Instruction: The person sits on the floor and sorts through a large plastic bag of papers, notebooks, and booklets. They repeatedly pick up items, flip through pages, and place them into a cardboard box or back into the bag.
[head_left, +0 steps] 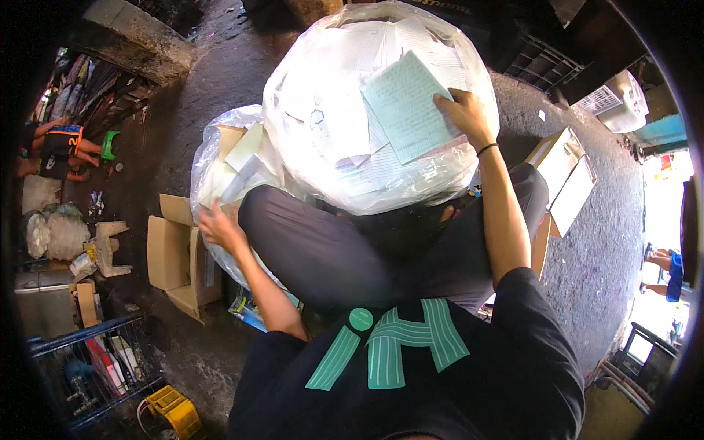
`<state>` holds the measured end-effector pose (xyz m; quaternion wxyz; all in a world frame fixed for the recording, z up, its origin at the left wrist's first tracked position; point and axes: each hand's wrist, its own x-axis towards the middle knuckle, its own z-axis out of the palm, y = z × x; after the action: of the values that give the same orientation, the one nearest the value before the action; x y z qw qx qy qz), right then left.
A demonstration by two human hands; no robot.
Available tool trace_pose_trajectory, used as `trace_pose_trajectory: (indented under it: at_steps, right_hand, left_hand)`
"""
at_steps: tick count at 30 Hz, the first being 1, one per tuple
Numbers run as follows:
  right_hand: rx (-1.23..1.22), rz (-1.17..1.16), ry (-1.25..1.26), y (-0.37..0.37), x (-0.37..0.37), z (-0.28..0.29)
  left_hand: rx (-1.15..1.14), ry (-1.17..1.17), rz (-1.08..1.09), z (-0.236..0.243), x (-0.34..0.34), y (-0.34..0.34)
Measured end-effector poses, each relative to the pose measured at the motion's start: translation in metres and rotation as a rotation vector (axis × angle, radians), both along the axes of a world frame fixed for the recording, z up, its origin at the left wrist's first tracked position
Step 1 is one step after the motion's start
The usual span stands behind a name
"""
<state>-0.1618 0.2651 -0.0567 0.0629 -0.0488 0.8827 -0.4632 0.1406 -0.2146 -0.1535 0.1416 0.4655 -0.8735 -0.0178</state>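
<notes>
Pale green sheet (407, 110) slants down rightward along its long axis, pinched in the right hand (469, 117).
Clear bag (411, 196) holds white papers (334, 88); left hand (222, 229) blurred, fingers loosely bent, hold unclear.

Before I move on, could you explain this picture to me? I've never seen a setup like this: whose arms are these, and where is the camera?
There is no machine here, just a person's two bare hands. The one picture comes from a wide fisheye camera on their head, looking down, so straight edges bend near the rim and left is their left.

The right hand holds pale green paper with writing on it, above a large clear bag full of papers. The left hand is beside a smaller clear bag; it is blurred, so I can't tell whether it grasps anything. An open cardboard box stands on the dark floor to the left.
</notes>
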Motion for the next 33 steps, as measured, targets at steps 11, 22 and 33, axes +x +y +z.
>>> trace_pose_trajectory:
  at_steps: [11,22,33]
  right_hand:
    - [-1.073,0.034,-0.049,-0.019,0.017,0.045]
    - [-1.315,0.073,-0.530,-0.038,0.046,0.033]
    - [-1.252,0.250,-0.550,-0.076,0.070,0.018]
  left_hand:
    - [0.959,0.659,-0.930,0.189,-0.134,0.155]
    - [1.604,0.626,-0.610,0.114,-0.182,0.214]
    - [1.835,0.623,-0.897,0.115,-0.156,0.236]
